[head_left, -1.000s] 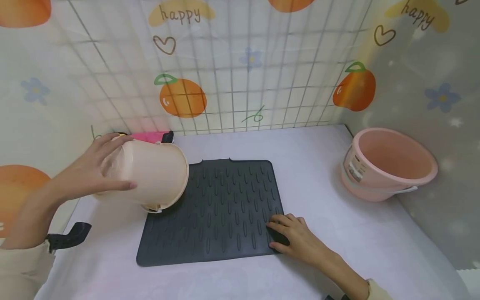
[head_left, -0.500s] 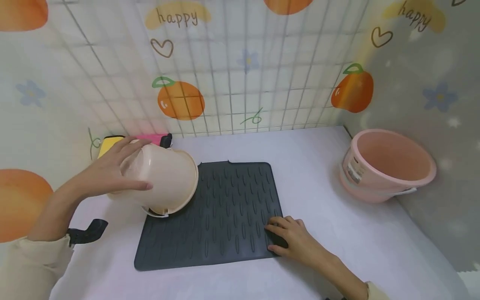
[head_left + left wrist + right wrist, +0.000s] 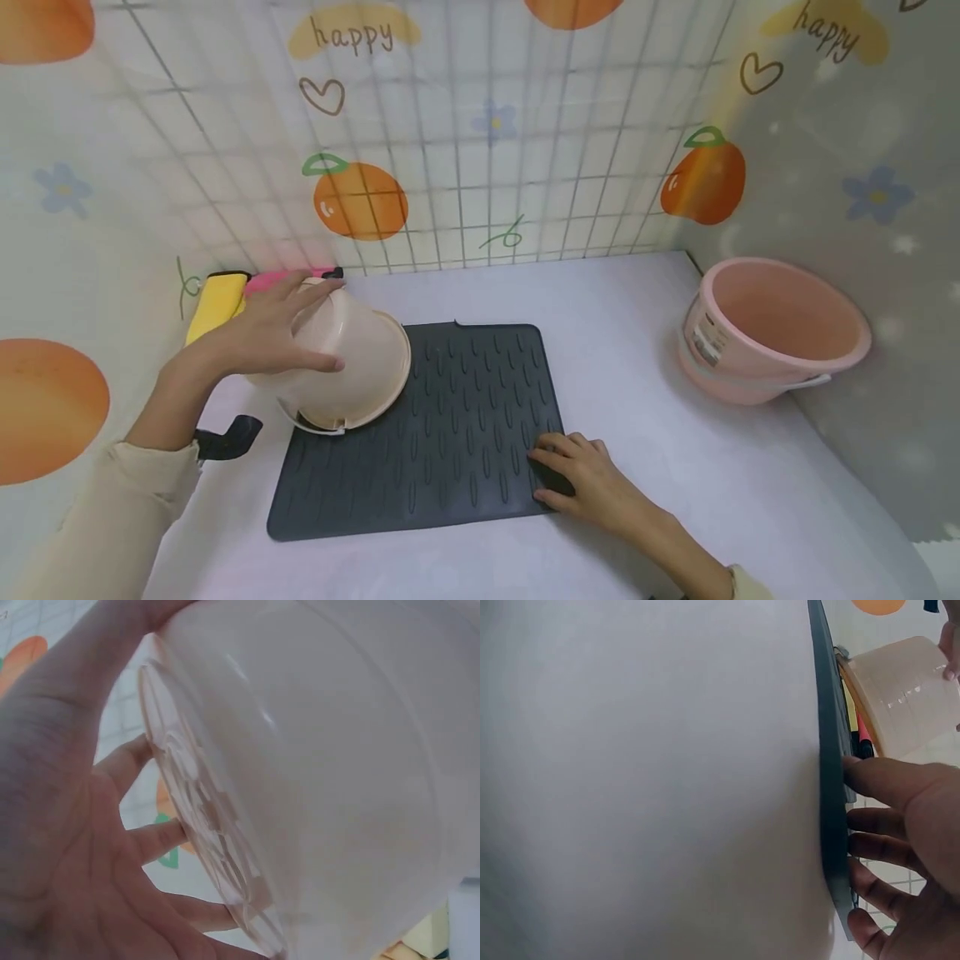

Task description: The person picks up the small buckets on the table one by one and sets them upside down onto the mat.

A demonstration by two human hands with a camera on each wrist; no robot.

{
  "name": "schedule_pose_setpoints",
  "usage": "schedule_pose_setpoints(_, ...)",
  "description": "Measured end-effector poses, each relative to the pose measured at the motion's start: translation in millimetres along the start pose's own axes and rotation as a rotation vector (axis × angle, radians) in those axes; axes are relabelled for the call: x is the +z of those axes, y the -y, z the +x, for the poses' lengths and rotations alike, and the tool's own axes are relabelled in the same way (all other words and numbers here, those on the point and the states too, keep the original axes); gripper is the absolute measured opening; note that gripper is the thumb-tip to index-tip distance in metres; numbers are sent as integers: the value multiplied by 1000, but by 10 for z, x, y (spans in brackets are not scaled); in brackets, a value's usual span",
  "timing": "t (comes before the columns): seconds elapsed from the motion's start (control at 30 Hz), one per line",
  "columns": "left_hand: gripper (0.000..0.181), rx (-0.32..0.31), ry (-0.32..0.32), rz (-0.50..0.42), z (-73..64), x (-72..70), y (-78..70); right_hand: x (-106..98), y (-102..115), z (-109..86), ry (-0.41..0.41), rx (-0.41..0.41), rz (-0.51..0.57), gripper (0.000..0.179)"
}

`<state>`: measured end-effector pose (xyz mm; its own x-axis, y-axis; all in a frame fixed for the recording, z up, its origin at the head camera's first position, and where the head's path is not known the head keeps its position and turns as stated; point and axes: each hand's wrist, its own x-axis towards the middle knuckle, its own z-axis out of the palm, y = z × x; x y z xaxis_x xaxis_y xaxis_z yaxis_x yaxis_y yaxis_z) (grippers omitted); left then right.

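My left hand [image 3: 273, 337] grips a pale cream bucket [image 3: 360, 354] around its base, fingers spread over the bottom and thumb along the side. The bucket is tilted, with its mouth facing right and downward over the left part of a dark ribbed mat [image 3: 450, 417]. Whatever is inside it is hidden. Close up in the left wrist view, the fingertips of the hand [image 3: 75, 810] press the ridged base of the bucket [image 3: 322, 765]. My right hand [image 3: 588, 479] rests its fingertips on the mat's lower right corner; the right wrist view has these fingers [image 3: 885, 823] touching the mat [image 3: 829, 765].
A pink bucket [image 3: 738, 358] with a white handle stands upright at the right. Behind the left hand lie a yellow item [image 3: 213, 307] and a pink item [image 3: 266, 282], partly covered. A patterned sheet hangs over a wire grid [image 3: 442, 125] at the back.
My left hand has moved the cream bucket to the right and tipped its mouth further down. More of the yellow item shows behind it. My right hand has stayed on the mat's corner.
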<state>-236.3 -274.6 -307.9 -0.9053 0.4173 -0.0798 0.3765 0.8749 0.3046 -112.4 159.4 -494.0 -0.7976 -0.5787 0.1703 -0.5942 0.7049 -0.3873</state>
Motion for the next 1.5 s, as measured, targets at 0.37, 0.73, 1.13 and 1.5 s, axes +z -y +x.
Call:
schedule_pose_setpoints(0.37,106,-6,76,38,196,49,-170,53,-46,-34,-36,-21,3,49)
schedule_pose_setpoints(0.73,107,8,165,105,401,64,-256,31,-54,-12,1,-11,32,51)
schedule_pose_setpoints(1.13,95,0,-27,141,335,235,-386,22,-108,-30,-11,-28,18,50)
schedule_pose_setpoints(1.5,57,342,-509,-67,86,841,-926,26,-113,-42,-16,-16,37,49)
